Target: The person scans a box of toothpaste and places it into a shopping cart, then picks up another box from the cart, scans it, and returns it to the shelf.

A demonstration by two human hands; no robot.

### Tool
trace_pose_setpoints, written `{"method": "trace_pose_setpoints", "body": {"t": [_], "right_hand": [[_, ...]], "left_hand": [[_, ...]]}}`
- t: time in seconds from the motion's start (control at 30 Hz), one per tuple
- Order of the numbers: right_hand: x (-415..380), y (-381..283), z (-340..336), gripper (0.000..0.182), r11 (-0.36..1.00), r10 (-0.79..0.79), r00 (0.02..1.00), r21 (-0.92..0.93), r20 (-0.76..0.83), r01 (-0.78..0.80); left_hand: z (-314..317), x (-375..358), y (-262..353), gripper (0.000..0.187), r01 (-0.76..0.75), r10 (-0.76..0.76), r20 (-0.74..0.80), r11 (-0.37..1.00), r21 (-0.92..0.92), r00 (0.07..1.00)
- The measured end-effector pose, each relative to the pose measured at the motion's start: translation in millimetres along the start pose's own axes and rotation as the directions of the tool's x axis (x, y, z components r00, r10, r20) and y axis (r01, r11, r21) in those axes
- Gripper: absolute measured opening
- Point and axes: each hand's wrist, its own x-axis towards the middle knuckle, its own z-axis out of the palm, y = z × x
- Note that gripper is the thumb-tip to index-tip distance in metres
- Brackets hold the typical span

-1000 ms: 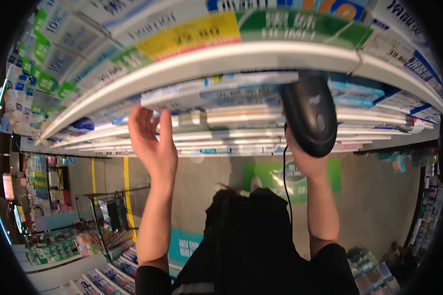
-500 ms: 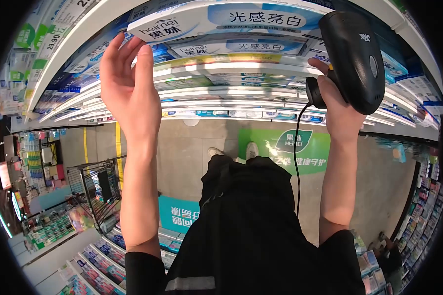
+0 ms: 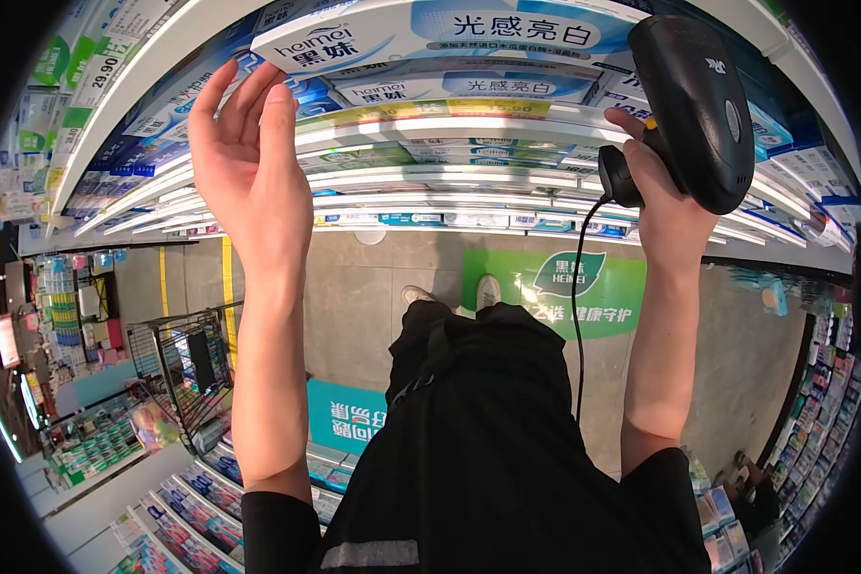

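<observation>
My left hand (image 3: 253,153) is raised at the shelf front, palm up, its fingers loosely curved and apart. Its fingertips reach the lower left corner of a long white and blue Heimei toothpaste box (image 3: 421,36). My right hand (image 3: 662,187) is wrapped around a black handheld barcode scanner (image 3: 694,120), which covers part of the fingers. The scanner overlaps the right end of the toothpaste box in this view. A round black piece (image 3: 619,177) with a thin black cable (image 3: 580,287) sits by the right thumb.
More toothpaste boxes (image 3: 488,88) lie behind a yellow price strip (image 3: 430,109) on the white shelves. Below are a green floor mat (image 3: 603,273) and a teal floor sign (image 3: 340,421). A black wire cart (image 3: 182,359) stands at the left. Another stocked shelf (image 3: 813,421) runs along the right.
Both hands, the scanner and the toothpaste box have shifted only slightly in view. The scanner is a little higher and further right. Both hands keep the same pose.
</observation>
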Motion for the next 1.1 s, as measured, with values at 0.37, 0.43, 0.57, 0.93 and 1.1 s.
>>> {"method": "trace_pose_setpoints", "body": {"t": [0.37, 0.43, 0.57, 0.93, 1.1], "right_hand": [[1.6, -1.9, 0.0, 0.036, 0.999, -0.026, 1.000, -0.044, 0.005, 0.026], [1.7, -1.0, -0.1, 0.035, 0.998, -0.043, 0.999, -0.043, 0.007, 0.043], [1.8, -1.9, 0.8, 0.034, 0.998, -0.038, 0.999, -0.047, 0.003, 0.038], [4.1, 3.9, 0.5, 0.032, 0.994, -0.105, 0.994, -0.025, 0.013, 0.106], [3.0, 3.6, 0.8, 0.032, 0.998, -0.067, 0.998, 0.000, -0.001, 0.067]], "left_hand": [[0.0, -0.2, 0.2, 0.036, 0.005, -0.005, 0.012, 1.000, -0.003, 1.000], [-0.2, -0.3, -0.1, 0.036, 0.002, -0.002, 0.015, 1.000, 0.001, 1.000], [1.2, -0.4, 0.7, 0.036, 0.004, -0.004, 0.006, 1.000, -0.003, 1.000], [2.4, 0.3, -0.3, 0.035, 0.001, -0.001, 0.003, 1.000, 0.012, 1.000], [2.2, 0.4, -1.8, 0.033, -0.010, 0.010, 0.002, 1.000, -0.003, 1.000]]}}
